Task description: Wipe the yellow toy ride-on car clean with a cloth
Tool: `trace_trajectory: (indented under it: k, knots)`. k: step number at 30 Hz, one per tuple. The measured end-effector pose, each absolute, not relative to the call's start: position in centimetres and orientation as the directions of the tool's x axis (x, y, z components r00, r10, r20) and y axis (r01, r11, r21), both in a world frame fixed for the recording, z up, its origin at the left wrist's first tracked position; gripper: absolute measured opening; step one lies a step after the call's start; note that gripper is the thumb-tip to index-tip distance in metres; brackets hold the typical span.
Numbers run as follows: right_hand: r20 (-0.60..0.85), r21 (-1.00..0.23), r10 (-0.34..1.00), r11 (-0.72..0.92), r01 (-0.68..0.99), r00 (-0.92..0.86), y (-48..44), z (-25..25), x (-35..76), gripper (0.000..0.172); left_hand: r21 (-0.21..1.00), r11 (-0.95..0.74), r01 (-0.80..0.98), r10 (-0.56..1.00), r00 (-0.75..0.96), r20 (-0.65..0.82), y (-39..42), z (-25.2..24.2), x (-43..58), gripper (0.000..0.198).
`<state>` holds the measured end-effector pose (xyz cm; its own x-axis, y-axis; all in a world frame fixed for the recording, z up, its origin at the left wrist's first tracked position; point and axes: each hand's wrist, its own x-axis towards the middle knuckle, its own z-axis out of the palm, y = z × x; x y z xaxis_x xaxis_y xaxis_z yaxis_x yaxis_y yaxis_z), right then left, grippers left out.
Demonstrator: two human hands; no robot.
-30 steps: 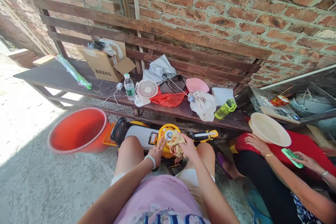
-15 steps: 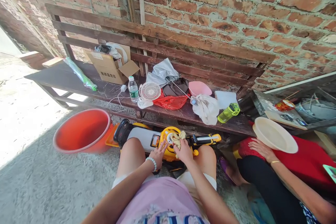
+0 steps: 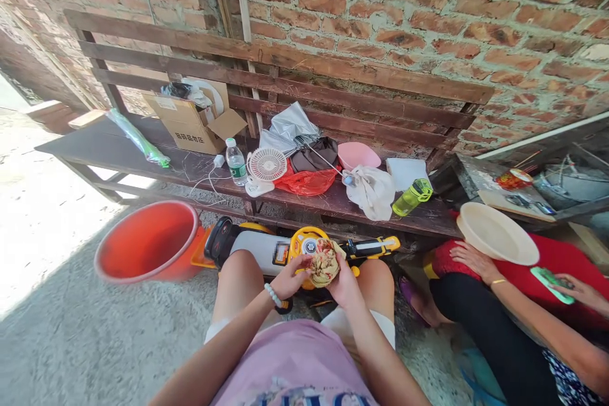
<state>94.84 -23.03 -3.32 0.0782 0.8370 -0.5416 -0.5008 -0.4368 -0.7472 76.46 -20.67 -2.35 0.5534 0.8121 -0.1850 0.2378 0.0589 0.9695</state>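
Note:
Both my hands hold a crumpled yellowish cloth (image 3: 324, 268) with red marks, just above a yellow-and-white ride-on toy. My right hand (image 3: 343, 282) grips the cloth's right side. My left hand (image 3: 291, 276), wearing a beaded bracelet (image 3: 273, 295), pinches its left edge. Right behind the cloth is the toy's yellow steering wheel (image 3: 295, 244) with a white hub, partly covered by the cloth. The toy's grey-white body (image 3: 259, 248) stretches left, and a yellow-and-black arm (image 3: 373, 247) sticks out to the right. My knees flank the wheel.
A red tub (image 3: 147, 241) stands left. The dark bench (image 3: 209, 187) bears a cardboard box (image 3: 183, 120), water bottle (image 3: 236, 163), white fan (image 3: 267, 166), bags and a green bottle (image 3: 412, 198). At right, another person's hand (image 3: 476, 260) rests near a cream basin (image 3: 497, 235); their other hand holds a green object (image 3: 552, 284).
The cloth has come up off the steering wheel toward me and opened out. My left hand has moved from the wheel onto the cloth. The other person's green object has come further into view.

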Motion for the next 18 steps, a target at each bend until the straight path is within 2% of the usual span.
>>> trace_trajectory:
  k: [2,4,5,7,9,12,15,18]
  knots:
    - [-0.538,-0.730,0.840,-0.422,-0.538,0.071,-23.0,-3.1,94.2,0.058,0.980,-0.009,0.198,0.802,0.586,-0.111,-21.6,-1.5,76.9,0.071]
    - [-0.523,-0.717,0.850,-0.398,-0.572,0.063,-23.2,-2.8,93.4,0.057,0.958,-0.122,0.261,0.798,0.599,-0.062,-22.5,-0.8,77.5,0.094]
    - [-0.517,-0.709,0.854,-0.396,-0.583,0.049,-23.5,-2.6,93.1,0.056,0.940,-0.161,0.299,0.805,0.591,-0.050,-22.8,-0.5,77.7,0.100]
    - [-0.523,-0.685,0.852,-0.431,-0.587,-0.014,-24.0,-2.0,93.1,0.057,0.926,-0.152,0.344,0.842,0.536,-0.061,-23.1,-0.3,78.0,0.094]
    - [-0.543,-0.681,0.834,-0.505,-0.530,-0.097,-24.7,-1.5,93.8,0.058,0.957,-0.016,0.290,0.893,0.435,-0.117,-22.7,-0.2,78.1,0.073]
    - [-0.566,-0.750,0.818,-0.564,-0.346,-0.106,-25.7,-1.0,95.7,0.056,0.954,0.297,0.029,0.893,0.345,-0.288,-21.6,0.0,77.6,0.056]
    - [-0.538,-0.814,0.843,-0.514,-0.270,0.018,-26.4,-1.2,97.4,0.047,0.811,0.555,-0.184,0.799,0.391,-0.458,-20.8,0.4,77.1,0.051]
    - [-0.487,-0.832,0.867,-0.424,-0.359,0.107,-26.3,-1.5,98.0,0.051,0.649,0.709,-0.276,0.689,0.468,-0.554,-21.0,0.8,77.2,0.044]
